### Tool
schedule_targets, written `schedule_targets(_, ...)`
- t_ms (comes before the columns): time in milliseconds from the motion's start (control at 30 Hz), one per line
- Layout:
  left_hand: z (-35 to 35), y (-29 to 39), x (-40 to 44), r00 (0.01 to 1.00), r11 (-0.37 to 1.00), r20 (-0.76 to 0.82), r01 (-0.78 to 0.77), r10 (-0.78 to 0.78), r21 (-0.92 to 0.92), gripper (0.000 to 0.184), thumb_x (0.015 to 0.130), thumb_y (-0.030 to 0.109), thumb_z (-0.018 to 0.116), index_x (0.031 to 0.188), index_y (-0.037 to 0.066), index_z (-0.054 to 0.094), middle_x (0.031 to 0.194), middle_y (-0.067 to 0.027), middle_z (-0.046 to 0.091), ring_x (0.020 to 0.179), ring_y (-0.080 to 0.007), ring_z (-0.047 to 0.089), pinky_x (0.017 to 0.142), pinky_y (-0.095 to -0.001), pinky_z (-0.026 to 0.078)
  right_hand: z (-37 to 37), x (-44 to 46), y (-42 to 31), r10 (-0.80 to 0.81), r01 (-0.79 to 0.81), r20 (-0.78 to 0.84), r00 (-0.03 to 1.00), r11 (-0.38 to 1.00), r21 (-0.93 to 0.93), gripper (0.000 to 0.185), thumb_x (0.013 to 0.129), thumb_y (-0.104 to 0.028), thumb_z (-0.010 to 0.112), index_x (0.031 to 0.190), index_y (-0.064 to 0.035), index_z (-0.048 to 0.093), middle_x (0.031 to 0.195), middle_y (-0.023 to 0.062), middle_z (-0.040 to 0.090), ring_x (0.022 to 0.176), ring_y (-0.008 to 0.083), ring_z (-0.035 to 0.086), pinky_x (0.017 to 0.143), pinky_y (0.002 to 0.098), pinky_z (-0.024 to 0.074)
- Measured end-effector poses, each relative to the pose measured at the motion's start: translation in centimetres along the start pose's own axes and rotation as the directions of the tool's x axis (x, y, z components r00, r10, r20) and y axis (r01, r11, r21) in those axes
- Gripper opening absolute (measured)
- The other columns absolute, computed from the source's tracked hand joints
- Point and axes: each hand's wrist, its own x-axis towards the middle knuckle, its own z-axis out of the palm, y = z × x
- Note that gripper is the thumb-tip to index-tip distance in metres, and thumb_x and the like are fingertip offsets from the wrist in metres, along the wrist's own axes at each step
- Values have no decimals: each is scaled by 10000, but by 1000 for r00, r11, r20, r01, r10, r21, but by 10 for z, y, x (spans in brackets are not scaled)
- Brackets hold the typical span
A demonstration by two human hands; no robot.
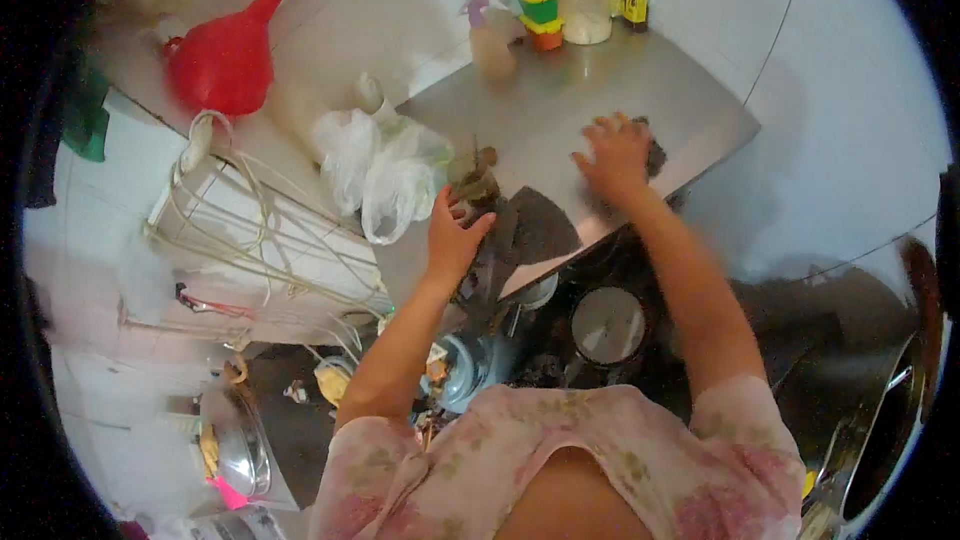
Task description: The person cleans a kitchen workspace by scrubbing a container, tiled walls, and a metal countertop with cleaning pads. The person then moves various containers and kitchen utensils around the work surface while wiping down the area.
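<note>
Counter [690, 90]: sitting toward 1 o'clock, giving everything a flat base, I guess.
White bags [385, 168]: slumping at 10, probably parked aside for space.
Dark wedge [545, 227]: lying near centre, 3-ish, no clue what it is tbh.
Right hand [618, 158]: resting splayed at 2, maybe pinning a dark lump [656, 156].
Left hand [456, 242]: sitting by a cup-like thing [478, 186] at 12, can't tell if it's gripping.

Jar [586, 18], bottles [635, 2] at counter's [690, 90] back, bag [385, 170] left of left hand [457, 243]
</note>
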Motion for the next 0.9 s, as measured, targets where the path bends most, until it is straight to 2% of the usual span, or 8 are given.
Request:
schedule_targets(67, 10, 0, 8, 997, 1000, -71, -27, 26, -15, 817, 706, 222, 765, 1330, -28, 301, 1231, -188, 494, 1084, -291, 525, 901, -365, 438, 18, 25, -24, -154, 130, 130, 979, 975, 179, 470, 778, -335, 630, 1201, -153, 536, 1246, 101, 511, 1188, 332, 428, 951, 521, 342)
schedule_targets(133, 21, 0, 20, 988, 993, -152, -45, 28, -110, 819, 699, 215, 767, 1327, -24, 299, 1230, -199, 491, 1095, -306, 519, 911, -370, 430, 51, 46, -48, -327, 299, 43, 944, 904, 306, 487, 778, -324, 619, 1228, -167, 518, 1274, 109, 493, 1174, 340, 444, 948, 508, 364)
schedule_targets(367, 35, 12, 49, 993, 994, -121, 4, 10, 112, 803, 660, 184, 785, 1304, 13, 337, 1225, -178, 500, 1123, -322, 509, 965, -386, 396, 93, 99, -67, -552, 392, 332, 765, 807, 441, 343, 750, -214, 625, 1087, -163, 589, 1115, 133, 568, 1068, 326, 514, 910, 442, 407)
schedule_targets(433, 50, 26, 71, 998, 992, -50, -17, 24, 128, 740, 668, 199, 768, 1266, 9, 375, 1203, -182, 506, 1101, -331, 510, 952, -392, 396, 115, 106, -15, -461, 352, 166, 872, 825, 442, 201, 738, -150, 592, 933, -104, 611, 954, 134, 601, 954, 324, 553, 849, 445, 432)
schedule_targets(500, 76, 35, 97, 997, 990, 7, -77, 77, 116, 701, 672, 208, 757, 1243, 13, 400, 1190, -177, 512, 1089, -334, 512, 941, -396, 400, 94, 116, 59, -269, 215, 287, 919, 954, 207, 154, 746, -121, 556, 849, -27, 620, 821, 157, 617, 854, 336, 593, 742, 441, 484)
schedule_targets(533, 94, 36, 115, 992, 988, 25, -124, 123, 95, 693, 672, 209, 754, 1240, 20, 406, 1187, -171, 515, 1088, -333, 512, 937, -398, 403, 97, 109, 106, -137, 111, 293, 946, 988, 104, 140, 719, -126, 575, 827, -43, 607, 845, 170, 612, 857, 347, 584, 735, 454, 474)
schedule_targets(667, 184, 72, 191, 968, 970, 113, -232, 224, 70, 718, 673, 256, 751, 1249, 17, 395, 1175, -185, 530, 1093, -345, 512, 930, -411, 411, 43, 56, 214, 273, -280, 65, 960, 927, 248, 209, 725, -83, 605, 923, -26, 577, 922, 187, 582, 905, 374, 537, 788, 448, 437)
schedule_targets(900, 344, 143, 309, 928, 944, 179, -331, 326, 2, 783, 661, 264, 756, 1280, -6, 359, 1193, -218, 515, 1103, -366, 503, 942, -409, 410, 54, 34, 225, 379, -366, -48, 924, 914, 173, 304, 734, -27, 615, 1029, -20, 541, 1007, 191, 547, 948, 376, 500, 856, 429, 400)
